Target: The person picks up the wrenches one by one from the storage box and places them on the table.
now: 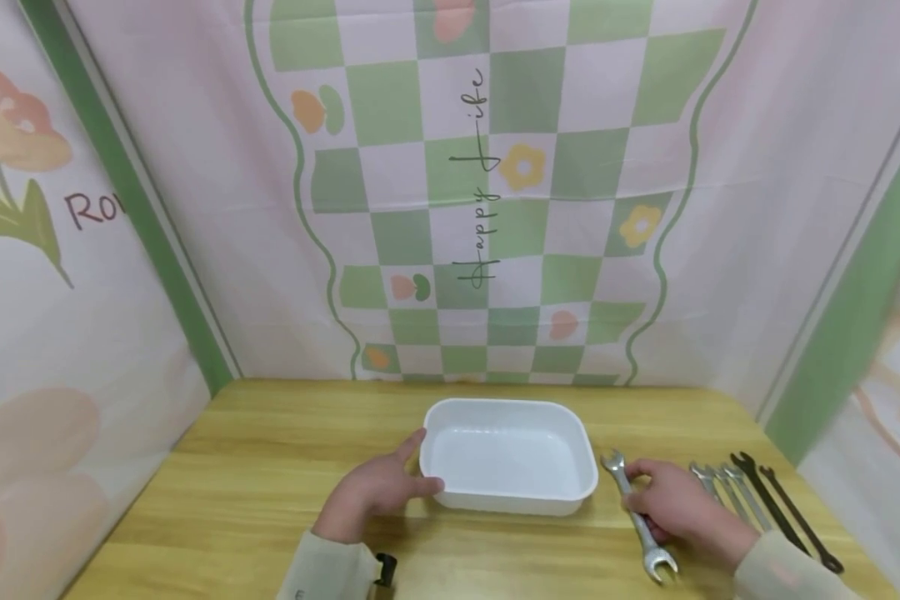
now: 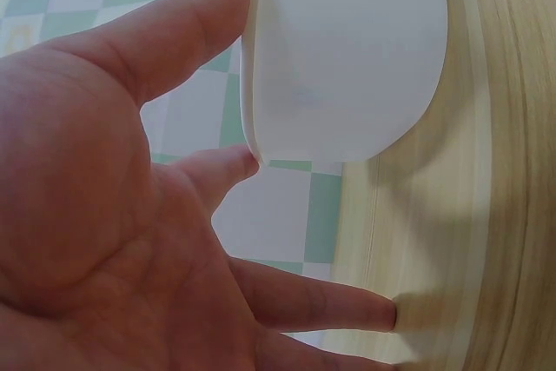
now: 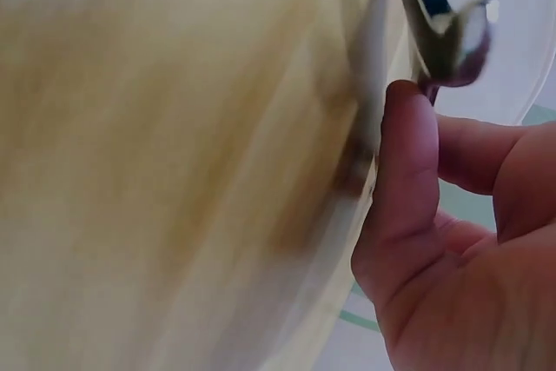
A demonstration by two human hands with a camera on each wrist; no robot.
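Note:
A white rectangular tray (image 1: 506,502) sits on the wooden table. At its left corner my left hand (image 1: 381,486) touches the rim with thumb and index finger spread apart. The left wrist view shows both tips against the tray's edge (image 2: 347,58), the other fingers (image 2: 317,303) extended. To the right of the tray, my right hand (image 1: 671,502) pinches a silver open-end wrench (image 1: 640,525) by its shaft, thumb against fingers. One end of that wrench (image 3: 456,49) shows beyond the fingertips in the right wrist view.
Right of my right hand lie several silver wrenches (image 1: 750,495), partly hidden by it, and two dark wrenches (image 1: 774,500) near the table's right edge. Patterned cloth (image 1: 525,225) hangs behind the wooden table (image 1: 270,467) and at both sides.

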